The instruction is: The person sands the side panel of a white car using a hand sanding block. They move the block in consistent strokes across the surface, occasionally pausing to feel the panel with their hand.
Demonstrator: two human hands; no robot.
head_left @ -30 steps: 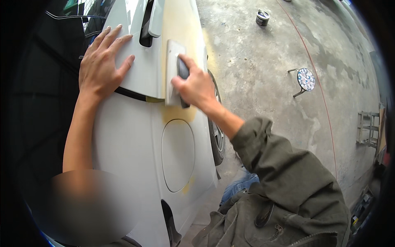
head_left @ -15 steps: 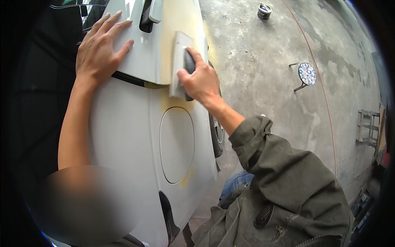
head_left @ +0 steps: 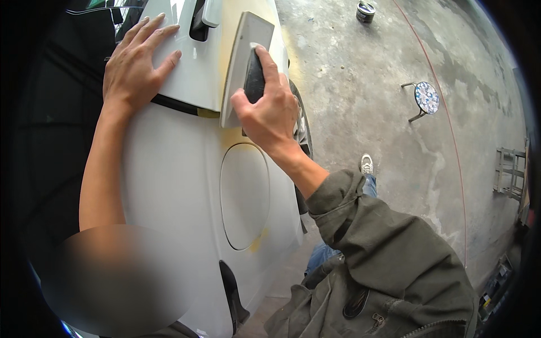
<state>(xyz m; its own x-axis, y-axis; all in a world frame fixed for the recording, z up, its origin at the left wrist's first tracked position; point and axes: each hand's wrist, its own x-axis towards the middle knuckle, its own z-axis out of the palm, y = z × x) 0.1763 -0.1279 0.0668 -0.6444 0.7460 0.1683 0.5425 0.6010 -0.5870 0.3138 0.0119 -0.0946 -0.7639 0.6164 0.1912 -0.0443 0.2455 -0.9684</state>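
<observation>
My right hand grips the dark handle of a long, pale sanding block, thumb on one side and index finger stretched along the top. The block lies over a strip of yellowish filler on a light grey car door, its lower end near the door's rear edge. How closely its face meets the panel I cannot tell. Spread flat on the door to the left, my left hand holds nothing. Its fingers point toward the door handle.
Below the door gap is the rear panel with a round fuel flap and yellowish patches. A wheel sits under the car's side. On the concrete floor are a round stool, a can, a red hose and my shoe.
The sanding block and my right hand have moved farther up the door, and the block's broad back shows more. My shoe has come into view. My left hand stays in place.
</observation>
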